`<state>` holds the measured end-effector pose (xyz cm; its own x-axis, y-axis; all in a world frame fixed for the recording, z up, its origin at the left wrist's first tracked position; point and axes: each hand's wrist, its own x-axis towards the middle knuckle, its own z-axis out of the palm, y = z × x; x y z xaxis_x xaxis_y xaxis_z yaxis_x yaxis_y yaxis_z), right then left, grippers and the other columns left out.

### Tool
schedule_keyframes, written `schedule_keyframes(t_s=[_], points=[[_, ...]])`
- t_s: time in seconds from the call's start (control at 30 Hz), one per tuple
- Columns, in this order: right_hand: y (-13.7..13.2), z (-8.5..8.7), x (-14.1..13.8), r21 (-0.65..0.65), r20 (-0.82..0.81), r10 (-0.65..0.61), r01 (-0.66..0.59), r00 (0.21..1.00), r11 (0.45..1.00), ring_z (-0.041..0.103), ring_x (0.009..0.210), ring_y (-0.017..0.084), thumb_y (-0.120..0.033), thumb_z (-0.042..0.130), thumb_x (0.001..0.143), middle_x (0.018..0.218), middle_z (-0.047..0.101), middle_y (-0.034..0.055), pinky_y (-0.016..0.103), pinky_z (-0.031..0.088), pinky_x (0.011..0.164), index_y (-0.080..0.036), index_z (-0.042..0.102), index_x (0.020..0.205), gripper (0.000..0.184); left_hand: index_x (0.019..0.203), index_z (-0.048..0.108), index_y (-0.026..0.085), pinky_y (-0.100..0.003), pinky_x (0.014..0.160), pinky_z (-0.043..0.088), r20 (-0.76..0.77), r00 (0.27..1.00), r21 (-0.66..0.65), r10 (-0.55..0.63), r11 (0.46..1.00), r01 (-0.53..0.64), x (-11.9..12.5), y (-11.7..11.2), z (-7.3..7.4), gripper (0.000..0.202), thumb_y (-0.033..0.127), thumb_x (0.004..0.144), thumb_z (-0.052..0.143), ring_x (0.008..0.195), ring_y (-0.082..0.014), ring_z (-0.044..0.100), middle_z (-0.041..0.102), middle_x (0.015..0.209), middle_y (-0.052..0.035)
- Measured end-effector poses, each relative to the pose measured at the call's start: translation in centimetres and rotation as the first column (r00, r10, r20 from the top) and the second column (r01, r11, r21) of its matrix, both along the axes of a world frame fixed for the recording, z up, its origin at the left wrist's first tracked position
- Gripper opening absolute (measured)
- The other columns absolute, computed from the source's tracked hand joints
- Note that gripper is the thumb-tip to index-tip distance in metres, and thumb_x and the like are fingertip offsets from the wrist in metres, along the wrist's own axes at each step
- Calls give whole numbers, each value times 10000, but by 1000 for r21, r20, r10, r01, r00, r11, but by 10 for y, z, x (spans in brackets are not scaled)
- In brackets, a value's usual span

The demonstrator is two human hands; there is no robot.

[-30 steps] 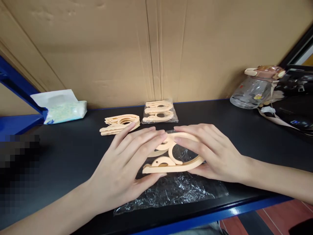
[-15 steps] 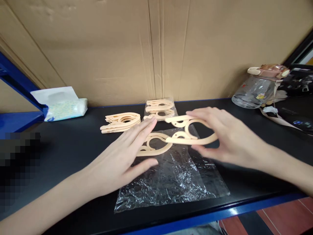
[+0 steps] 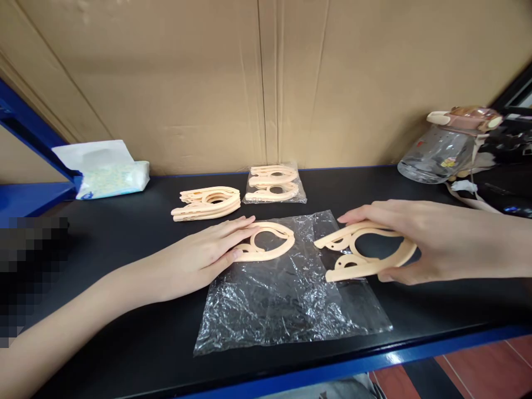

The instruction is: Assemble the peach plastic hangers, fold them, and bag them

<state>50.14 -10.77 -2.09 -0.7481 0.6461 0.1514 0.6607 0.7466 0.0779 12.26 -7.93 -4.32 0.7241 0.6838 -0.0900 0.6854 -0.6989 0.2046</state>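
Observation:
My right hand (image 3: 419,238) grips a stack of peach plastic hangers (image 3: 366,256), tilted, at the right edge of a clear plastic bag (image 3: 291,299) that lies flat on the black table (image 3: 124,332). My left hand (image 3: 199,255) lies flat with its fingers stretched onto another peach hanger (image 3: 270,247) resting on the bag's far left corner. Behind them lie a loose pile of the same hangers (image 3: 206,202) and a sealed bagged set of hangers (image 3: 274,184).
A tissue pack (image 3: 106,176) sits at the back left by a blue frame (image 3: 29,138). A clear water bottle (image 3: 446,147) lies at the back right beside dark items. A cardboard wall (image 3: 266,83) closes the back. A blue edge (image 3: 374,363) lines the table's front.
My right hand has carried its stack of hangers from above the bag's middle to the right and lowered it. My left hand has settled flat on the hanger left on the bag.

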Motion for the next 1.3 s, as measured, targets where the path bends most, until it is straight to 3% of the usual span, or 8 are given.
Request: schedule_keyframes(t_s=[0.17,0.3,0.37,0.6,0.87,1.07,1.23,1.3], points=[[-13,11,-9,-230,-1,-8,8,1000,973,686,994,296,-413,794,660,1239,657,83,355,595,696,-285,472,1371,791,1493,241,363,-433,1183,223,-15,1000,-16,5,1000,-6,-1,1,0,498,448,1005,295,1451,-217,214,180,1585,75],[-20,21,-19,-378,97,-44,78,994,923,668,1030,305,-389,744,703,1207,674,62,394,569,787,-277,444,1413,779,1487,261,367,-422,1192,193,-11,1000,-27,16,1000,-17,-1,1,-1,493,461,1004,289,1453,-217,209,182,1584,87],[-21,21,-24,-378,101,-65,99,993,920,648,1068,309,-422,704,745,1206,670,52,414,548,836,-286,423,1429,751,1486,267,370,-413,1196,187,-7,1000,-36,27,999,-28,-1,0,0,494,469,1002,288,1453,-217,208,181,1583,97],[-16,3,-26,-92,-79,-124,116,989,989,561,1181,320,-373,681,794,1354,561,57,450,485,935,-310,402,1430,697,1487,276,352,-421,1198,176,-20,999,-46,38,998,-39,2,0,0,503,480,1001,270,1457,-218,192,178,1583,95],[-13,0,-40,-387,-73,-23,-7,997,922,573,1153,327,-583,653,774,1339,579,61,455,477,918,-307,386,1450,777,1492,264,341,-417,1198,177,-34,999,-27,29,999,-30,1,-1,0,509,481,1003,255,1458,-210,191,172,1587,89],[-7,-19,-64,-376,-159,21,-80,987,923,579,1098,288,-591,622,803,1278,590,115,454,454,939,-227,373,1455,787,1486,282,342,-404,1193,207,-15,1000,-17,23,1000,-23,2,-1,0,504,479,1000,276,1453,-213,209,192,1583,85],[1,-11,-45,-491,-156,-36,-46,987,870,490,1254,306,-572,675,760,1415,499,77,432,426,1002,-293,327,1479,846,1491,265,343,-410,1194,203,-35,999,-22,31,999,-32,0,-1,1,510,483,1000,266,1456,-215,199,168,1588,91],[4,-6,-38,-541,-143,-84,-7,986,841,533,1202,283,-528,672,781,1350,558,46,413,447,972,-344,319,1476,800,1487,278,345,-408,1191,216,-25,999,-23,33,999,-33,0,-1,1,507,483,999,272,1452,-221,212,182,1585,89]])
